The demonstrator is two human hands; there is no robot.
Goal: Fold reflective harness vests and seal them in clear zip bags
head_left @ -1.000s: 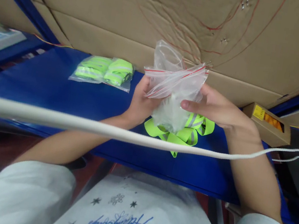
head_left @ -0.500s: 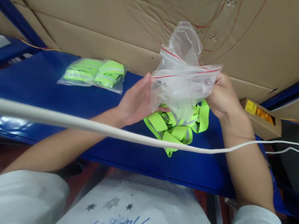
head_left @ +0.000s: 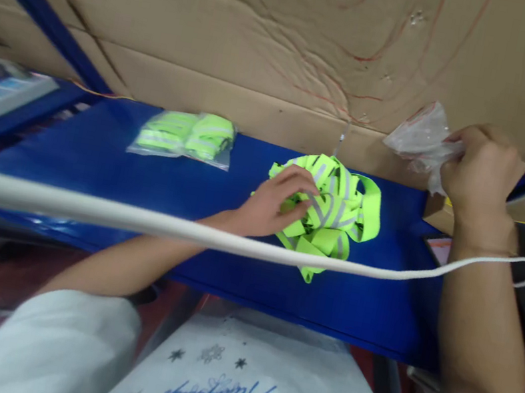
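Observation:
A tangled heap of neon-green reflective straps (head_left: pixel 330 198) with grey stripes lies on the blue shelf. My left hand (head_left: pixel 274 202) is at the heap's left side, fingers curved and thumb apart, with green strap showing in the gap. It appears to touch the straps without a closed grip. To the right, my right hand (head_left: pixel 483 168) is raised in front of the cardboard, its fingers wrapped round clear plastic zip bags (head_left: pixel 420 133). The bags are crumpled and stick out to the left of the fist.
A clear bag of folded green straps (head_left: pixel 184 135) lies at the back left of the blue shelf (head_left: pixel 86 159). Behind it stands a cardboard wall (head_left: pixel 230 35). A white cable (head_left: pixel 137 215) crosses in front of my arms. A small cardboard box (head_left: pixel 438 214) sits at right.
My right hand has carried the plastic bags right, away from above the straps. My left hand has let go of the bags and come down to the strap heap. The view has shifted slightly.

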